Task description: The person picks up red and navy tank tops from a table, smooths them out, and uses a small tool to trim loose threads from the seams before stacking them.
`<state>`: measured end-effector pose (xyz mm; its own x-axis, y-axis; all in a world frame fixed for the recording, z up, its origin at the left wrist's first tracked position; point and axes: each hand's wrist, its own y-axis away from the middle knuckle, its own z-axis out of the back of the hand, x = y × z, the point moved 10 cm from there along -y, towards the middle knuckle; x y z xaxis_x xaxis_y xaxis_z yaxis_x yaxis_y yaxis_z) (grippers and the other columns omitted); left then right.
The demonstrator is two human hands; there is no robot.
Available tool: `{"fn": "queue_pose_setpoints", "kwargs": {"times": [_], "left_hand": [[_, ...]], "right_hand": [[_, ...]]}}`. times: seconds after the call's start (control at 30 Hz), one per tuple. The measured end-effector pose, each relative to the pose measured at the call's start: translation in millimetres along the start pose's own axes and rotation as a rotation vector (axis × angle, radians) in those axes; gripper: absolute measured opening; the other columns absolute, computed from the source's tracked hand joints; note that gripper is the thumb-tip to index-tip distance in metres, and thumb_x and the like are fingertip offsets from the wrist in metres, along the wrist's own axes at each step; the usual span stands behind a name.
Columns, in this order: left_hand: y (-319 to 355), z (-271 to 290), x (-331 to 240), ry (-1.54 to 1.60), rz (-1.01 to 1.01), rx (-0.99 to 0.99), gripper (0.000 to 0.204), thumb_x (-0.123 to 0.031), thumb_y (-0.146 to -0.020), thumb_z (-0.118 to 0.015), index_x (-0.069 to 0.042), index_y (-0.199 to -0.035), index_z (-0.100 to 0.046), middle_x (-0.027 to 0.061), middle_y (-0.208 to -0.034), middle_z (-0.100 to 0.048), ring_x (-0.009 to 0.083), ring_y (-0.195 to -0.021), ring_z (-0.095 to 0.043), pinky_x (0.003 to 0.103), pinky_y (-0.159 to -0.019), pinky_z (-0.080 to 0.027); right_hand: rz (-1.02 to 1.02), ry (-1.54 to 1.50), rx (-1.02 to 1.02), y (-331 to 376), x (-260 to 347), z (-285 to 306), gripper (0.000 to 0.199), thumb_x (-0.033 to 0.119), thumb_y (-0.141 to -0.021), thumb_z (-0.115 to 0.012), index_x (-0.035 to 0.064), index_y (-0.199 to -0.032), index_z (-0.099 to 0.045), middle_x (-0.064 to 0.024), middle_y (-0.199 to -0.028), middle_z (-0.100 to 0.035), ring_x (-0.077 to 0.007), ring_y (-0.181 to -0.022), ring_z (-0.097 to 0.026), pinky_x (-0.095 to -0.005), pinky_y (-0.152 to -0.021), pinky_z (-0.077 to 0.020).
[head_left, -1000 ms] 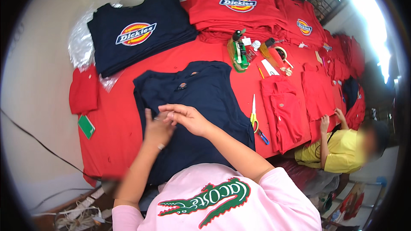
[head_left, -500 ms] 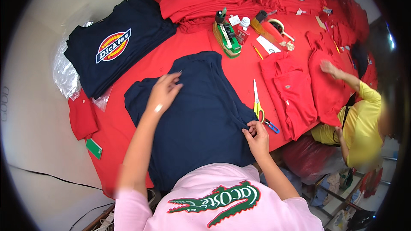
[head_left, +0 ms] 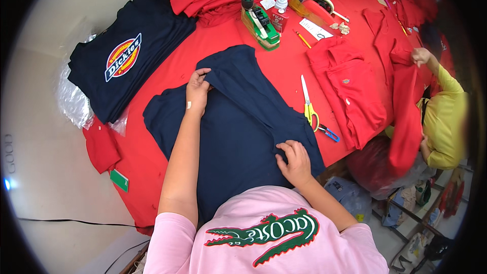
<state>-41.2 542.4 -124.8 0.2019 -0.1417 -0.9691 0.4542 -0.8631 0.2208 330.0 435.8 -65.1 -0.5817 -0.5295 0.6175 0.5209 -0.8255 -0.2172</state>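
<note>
A: The right margin of the navy sleeveless shirt (head_left: 236,147) has folded inward.
B: Its axis?
A: Near to far, neck farthest, on red cloth (head_left: 143,172); left hand (head_left: 198,92) pinching the shirt, right hand (head_left: 296,163), grip indeterminable.

A smooth, off-white wall (head_left: 56,157) fills the left of the frame, with a small bluish-white glow (head_left: 7,183) at its far left edge. A thin black cable (head_left: 76,220) crosses the lower left. A broad tabletop (head_left: 136,155) covered in red cloth spans the middle. Pale grey floor (head_left: 379,254) shows lower right.
</note>
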Motion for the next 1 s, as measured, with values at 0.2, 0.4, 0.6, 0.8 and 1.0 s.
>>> {"fn": "queue_pose_setpoints", "kwargs": {"times": [0.2,0.4,0.6,0.8,1.0], "left_hand": [[-1,8,3,0.001,0.021,-0.020,0.030,0.002,-0.104,-0.054,-0.001,-0.133,-0.060,0.0099,-0.122,-0.074,0.0170,-0.105,-0.072,0.033,-0.092,-0.058],[-13,14,14,0.028,0.121,-0.023,0.030,0.002,-0.105,-0.056,-0.002,-0.134,-0.060,0.0091,-0.117,-0.075,0.0177,-0.101,-0.074,0.034,-0.092,-0.060],[-6,5,7,0.140,0.142,0.202,0.045,0.014,-0.097,-0.056,-0.001,-0.139,-0.056,0.0149,-0.136,-0.070,0.0232,-0.118,-0.071,0.039,-0.104,-0.057],[-21,45,18,0.125,0.089,-0.108,0.045,0.013,-0.094,-0.048,-0.002,-0.136,-0.056,0.0148,-0.136,-0.067,0.0241,-0.119,-0.071,0.038,-0.105,-0.057],[-56,-18,-63,-0.388,-0.388,-0.101,0.028,-0.001,-0.100,-0.059,0.000,-0.127,-0.067,0.0143,-0.128,-0.070,0.0190,-0.104,-0.071,0.028,-0.092,-0.054]], "right_hand": [[-0.241,-0.309,-0.073,10,-36,9,0.026,-0.007,-0.090,-0.069,0.0014,-0.114,-0.069,-0.0159,-0.101,-0.070,-0.0371,-0.091,-0.068,-0.0456,-0.081,-0.0563],[0.314,-0.099,0.127,43,9,3,0.019,0.002,-0.082,-0.073,0.0052,-0.100,-0.072,-0.0102,-0.106,-0.066,-0.0302,-0.092,-0.065,-0.0420,-0.083,-0.0558],[0.242,-0.097,0.175,47,6,-14,0.019,0.001,-0.077,-0.076,0.0063,-0.095,-0.069,-0.0096,-0.103,-0.065,-0.0284,-0.090,-0.065,-0.0402,-0.086,-0.0550],[-0.072,-0.351,-0.069,4,-17,32,0.018,-0.007,-0.081,-0.072,0.0029,-0.096,-0.067,-0.0140,-0.096,-0.068,-0.0332,-0.086,-0.069,-0.0415,-0.082,-0.0566],[-0.259,-0.138,-0.190,-45,-69,65,0.024,0.006,-0.087,-0.082,0.0067,-0.108,-0.072,-0.0119,-0.099,-0.064,-0.0330,-0.093,-0.067,-0.0415,-0.082,-0.0548]]}}
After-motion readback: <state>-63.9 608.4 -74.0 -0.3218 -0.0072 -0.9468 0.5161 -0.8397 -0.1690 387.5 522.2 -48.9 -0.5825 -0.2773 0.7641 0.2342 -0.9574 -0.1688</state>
